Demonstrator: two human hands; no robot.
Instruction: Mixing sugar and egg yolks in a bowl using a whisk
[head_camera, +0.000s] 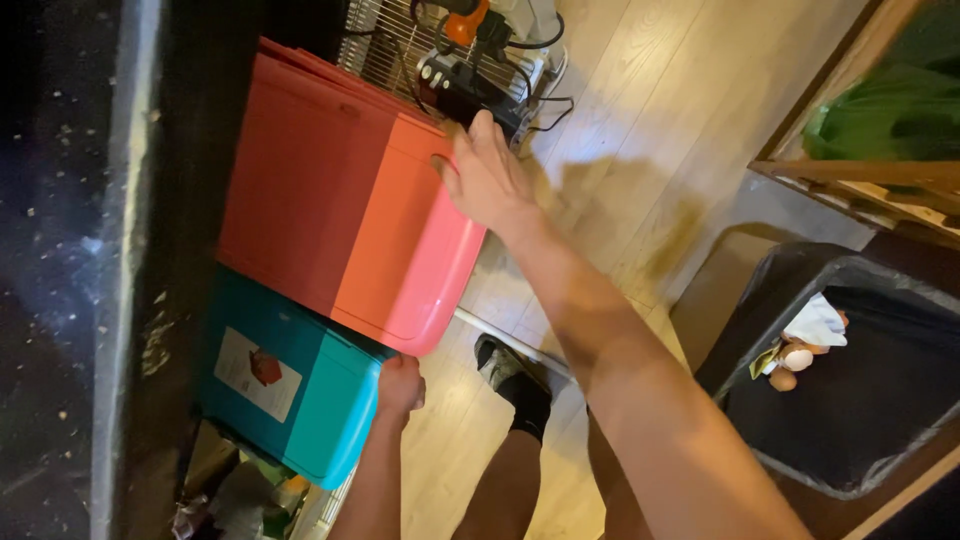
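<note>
Head view, steeply downward (close)
</note>
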